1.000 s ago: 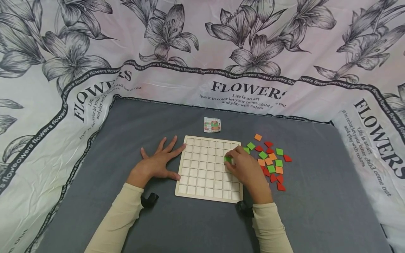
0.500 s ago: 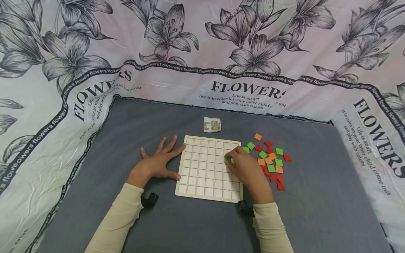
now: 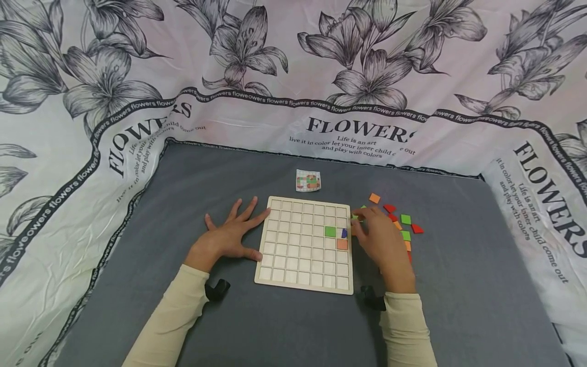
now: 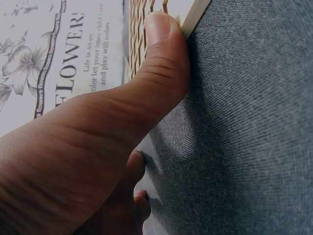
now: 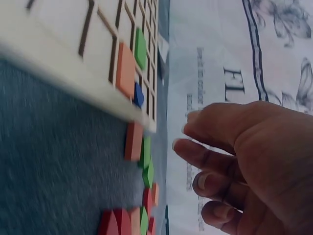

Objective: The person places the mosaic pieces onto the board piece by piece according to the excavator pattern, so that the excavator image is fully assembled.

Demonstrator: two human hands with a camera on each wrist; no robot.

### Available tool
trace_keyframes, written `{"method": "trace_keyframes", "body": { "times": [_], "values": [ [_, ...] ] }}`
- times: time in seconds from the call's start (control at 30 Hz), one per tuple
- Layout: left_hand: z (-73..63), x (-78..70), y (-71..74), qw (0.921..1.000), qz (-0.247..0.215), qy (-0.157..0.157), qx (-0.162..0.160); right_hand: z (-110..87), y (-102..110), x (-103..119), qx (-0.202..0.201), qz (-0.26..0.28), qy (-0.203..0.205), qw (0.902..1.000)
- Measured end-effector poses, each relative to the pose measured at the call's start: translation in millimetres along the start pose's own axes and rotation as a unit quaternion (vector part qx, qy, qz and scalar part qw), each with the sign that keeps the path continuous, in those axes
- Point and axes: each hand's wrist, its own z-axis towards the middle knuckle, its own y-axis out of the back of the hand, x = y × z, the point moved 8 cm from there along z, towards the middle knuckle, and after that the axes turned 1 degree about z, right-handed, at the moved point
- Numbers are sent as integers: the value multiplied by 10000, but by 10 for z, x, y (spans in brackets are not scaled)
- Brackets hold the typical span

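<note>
A wooden grid board (image 3: 291,250) lies flat on the grey cloth. Its right part holds a green square tile (image 3: 330,232), an orange square tile (image 3: 342,244) and a blue piece (image 3: 344,233) in separate cells. My left hand (image 3: 229,237) is spread on the cloth, thumb and a fingertip touching the board's left edge; the left wrist view shows the thumb (image 4: 161,63) against the rim. Just off the right edge, my right hand (image 3: 378,239) hovers over loose tiles, fingers loosely bent. In the right wrist view nothing shows between thumb and fingers (image 5: 205,156).
Loose red, green and orange tiles (image 3: 405,219) are scattered right of the board, some hidden under the right hand. A small card (image 3: 308,181) printed with a coloured grid lies behind the board. A flower-print cloth (image 3: 357,127) borders the grey surface (image 3: 458,265).
My right hand has let go of the green tile, left in its cell, and moved right to the loose tiles. The blue and orange pieces on the board are uncovered. My left hand stays put.
</note>
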Motion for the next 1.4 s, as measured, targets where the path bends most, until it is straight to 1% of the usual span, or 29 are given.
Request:
{"method": "trace_keyframes", "body": {
  "times": [0.1,0.2,0.37,0.67,0.77,0.93,1.4],
  "values": [
    [1,-5,6,10000,4,10,4,-19,70,-130,-205,-14,-171,9996],
    [4,-9,16,10000,20,17,11,-33,116,-254,-279,-40,-409,9988],
    [11,-13,27,10000,61,3,23,-52,136,-405,-204,-107,-827,9963],
    [7,19,-1,10000,51,16,37,-124,104,-551,-76,-191,-1261,9918],
    [-7,16,-4,10000,14,1,45,-140,107,-574,-101,-230,-1273,9915],
    [-7,8,6,10000,18,-41,48,-142,127,-591,-229,-233,-1115,9932],
    [-20,-6,19,10000,74,-66,-2,-80,91,-648,-99,-222,-1204,9924]
  ]
}}
